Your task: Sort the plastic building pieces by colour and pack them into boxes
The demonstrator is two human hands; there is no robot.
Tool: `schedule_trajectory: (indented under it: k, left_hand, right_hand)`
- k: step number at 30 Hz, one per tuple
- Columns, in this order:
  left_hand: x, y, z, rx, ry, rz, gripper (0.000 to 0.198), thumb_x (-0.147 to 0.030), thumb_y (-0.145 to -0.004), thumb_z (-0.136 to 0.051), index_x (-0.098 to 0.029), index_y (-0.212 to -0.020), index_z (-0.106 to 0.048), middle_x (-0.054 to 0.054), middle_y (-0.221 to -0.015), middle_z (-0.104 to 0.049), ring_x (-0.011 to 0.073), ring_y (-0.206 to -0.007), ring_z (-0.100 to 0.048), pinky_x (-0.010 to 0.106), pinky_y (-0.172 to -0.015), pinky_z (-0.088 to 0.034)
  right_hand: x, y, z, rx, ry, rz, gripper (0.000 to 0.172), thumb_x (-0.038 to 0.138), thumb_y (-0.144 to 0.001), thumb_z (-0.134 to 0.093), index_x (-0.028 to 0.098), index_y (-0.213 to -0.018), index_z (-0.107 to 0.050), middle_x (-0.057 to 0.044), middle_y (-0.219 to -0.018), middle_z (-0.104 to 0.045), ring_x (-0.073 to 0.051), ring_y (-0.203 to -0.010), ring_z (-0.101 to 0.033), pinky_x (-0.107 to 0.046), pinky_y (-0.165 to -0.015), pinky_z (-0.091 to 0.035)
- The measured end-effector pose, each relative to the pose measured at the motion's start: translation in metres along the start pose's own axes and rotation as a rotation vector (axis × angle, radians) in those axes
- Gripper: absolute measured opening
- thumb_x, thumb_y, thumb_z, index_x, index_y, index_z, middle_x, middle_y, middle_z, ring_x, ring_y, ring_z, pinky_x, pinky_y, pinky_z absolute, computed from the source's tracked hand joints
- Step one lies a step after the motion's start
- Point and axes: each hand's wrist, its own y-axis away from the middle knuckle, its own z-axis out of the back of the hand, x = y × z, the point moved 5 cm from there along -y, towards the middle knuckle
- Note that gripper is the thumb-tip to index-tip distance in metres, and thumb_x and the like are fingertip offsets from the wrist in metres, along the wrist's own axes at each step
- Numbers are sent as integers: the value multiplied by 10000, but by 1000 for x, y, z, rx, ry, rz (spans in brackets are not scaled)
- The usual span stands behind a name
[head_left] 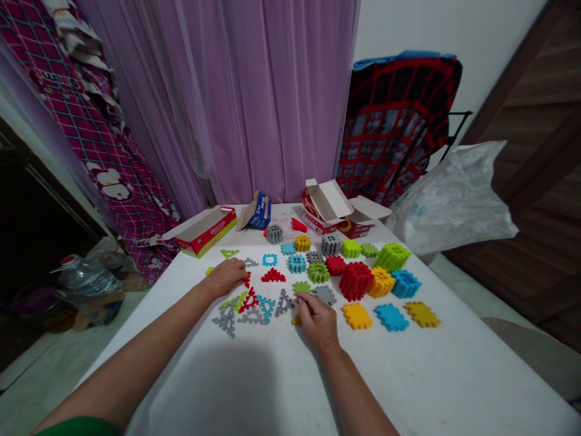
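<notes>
A red piece (247, 279) lies at the fingertips of the left hand (227, 276), whose fingers curl down; whether they grip it, I cannot tell. The right hand (320, 318) has its thumb and forefinger drawn together, but whether anything is pinched there is unclear. A yellow piece (296, 320) shows partly from under it. Between the hands are a gray triangle (280, 306), nearest the right one, a blue triangle (269, 313) and a red triangle (244, 306); more gray triangles (224, 321) lie on the near side of the left hand. Right of the right hand are a yellow square (357, 316) and a blue square (391, 317), with a red cube (356, 280) and an orange cube (381, 282) behind them. Beyond both hands, open boxes (209, 233) stand along the bench's (290, 387) far edge, before a purple curtain (281, 91). A plastic bag (454, 200) is far right.
</notes>
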Motion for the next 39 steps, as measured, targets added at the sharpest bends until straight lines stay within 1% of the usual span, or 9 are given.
schedule_trajectory:
  k: [2,5,10,13,17,21,29,33,39]
  left_hand:
    - [-1,0,5,-20,4,17,89,-259,-861,-629,-234,-873,-714,61,-1024,-672,215,-982,-598,342,-885,-441]
    - [-8,-4,12,-66,16,74,154,-294,-891,-586,-203,-929,-703,79,-998,-675,225,-972,-604,363,-890,-447]
    - [-36,-22,17,-126,53,151,186,-317,-894,-574,-206,-965,-705,71,-1076,-677,221,-1033,-600,360,-928,-442]
    - [-51,-37,14,-119,56,182,186,-331,-877,-599,-210,-939,-726,73,-1077,-683,227,-1024,-605,357,-908,-448]
    - [-62,-52,10,-92,41,206,196,-336,-870,-604,-204,-893,-748,84,-1041,-685,237,-1008,-604,364,-892,-450]
    - [-66,-58,6,-62,27,204,193,-343,-868,-605,-224,-834,-753,77,-1020,-685,239,-1011,-603,359,-873,-453]
    - [-64,-55,0,-35,23,182,158,-297,-849,-603,-233,-880,-744,72,-1082,-683,243,-1045,-605,355,-899,-450]
    - [-64,-55,1,-37,27,179,160,-242,-838,-582,-226,-872,-737,72,-1077,-679,241,-1049,-603,353,-892,-454]
    - [-70,-52,2,-46,37,156,171,-234,-842,-562,-233,-866,-732,66,-1078,-677,241,-1045,-598,362,-896,-453]
  right_hand:
    - [0,0,-1,2,-1,-4,251,247,-890,-518,224,-918,-766,-45,-827,-784,-179,-740,-745,-268,-712,-592]
    - [0,-1,-1,6,0,-3,256,251,-892,-514,219,-921,-766,-46,-824,-783,-177,-740,-744,-263,-712,-590]
    - [0,-1,0,3,7,-8,256,252,-889,-513,225,-923,-766,-42,-817,-783,-173,-734,-742,-260,-723,-590]
    - [1,-1,0,-3,19,-5,259,243,-889,-509,225,-923,-765,-41,-814,-783,-173,-733,-742,-263,-725,-589]
    - [3,-2,1,-14,29,0,265,235,-891,-499,218,-915,-762,-46,-820,-783,-178,-738,-744,-272,-725,-589]
    - [4,-3,2,-1,18,-2,256,224,-887,-507,215,-919,-761,-49,-829,-785,-182,-745,-748,-273,-718,-591]
    - [5,-4,2,13,19,-18,263,222,-887,-503,226,-932,-762,-45,-836,-785,-178,-750,-747,-264,-718,-589]
    - [5,-4,2,6,21,-19,265,223,-888,-501,218,-926,-763,-49,-826,-783,-178,-744,-746,-266,-723,-590]
    - [6,-5,3,9,5,-32,266,224,-882,-503,221,-923,-766,-48,-824,-784,-180,-748,-746,-274,-738,-593]
